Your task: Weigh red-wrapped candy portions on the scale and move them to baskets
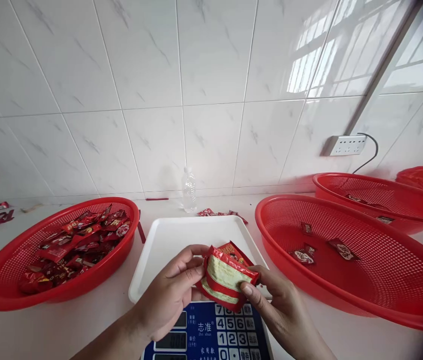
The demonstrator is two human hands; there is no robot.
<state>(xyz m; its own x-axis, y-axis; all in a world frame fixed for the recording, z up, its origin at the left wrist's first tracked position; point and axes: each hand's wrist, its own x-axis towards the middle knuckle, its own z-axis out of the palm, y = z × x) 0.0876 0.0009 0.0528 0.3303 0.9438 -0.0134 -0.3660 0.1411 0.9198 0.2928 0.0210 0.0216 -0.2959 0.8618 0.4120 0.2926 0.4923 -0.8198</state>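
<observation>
Red packets (pixel 224 275) were pinched above a white scale (pixel 170 240).
I saw the left hand (pixel 174 282) and right hand (pixel 281 302) hold their two sides, hiding some keys (pixel 231 324). The left basket (pixel 133 212) had many small packs (pixel 80 240), the near right basket (pixel 335 285) a few, and a clear bottle (pixel 189 191) stood behind.

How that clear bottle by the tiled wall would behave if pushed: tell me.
The bottle would probably tip if pushed high, since it stands tall and narrow. Its clear, thin-looking sides suggest it may dent when squeezed. If knocked over, it could roll, as its body looks round. Whether it holds liquid, I can't tell.
</observation>
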